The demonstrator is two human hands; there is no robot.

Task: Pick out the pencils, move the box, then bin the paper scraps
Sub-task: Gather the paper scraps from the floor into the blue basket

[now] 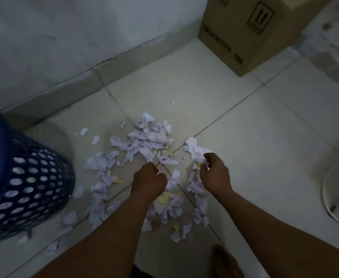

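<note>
Torn white and yellow paper scraps [144,145] lie scattered over the tiled floor [254,141] in the middle of the view. My right hand [214,173] grips a crumpled white wad of paper [196,150] at the pile's right edge. My left hand [149,180] is curled low over the scraps in the pile's middle; whether it holds any paper is hidden. A brown cardboard box [250,33] stands against the wall at the upper right. No pencils are visible.
A dark blue perforated bin [24,177] stands at the left, with scraps showing through its holes. A white wall and skirting [64,93] run behind the pile. A white rounded object [337,189] sits at the right edge. A bare foot [226,261] shows at the bottom.
</note>
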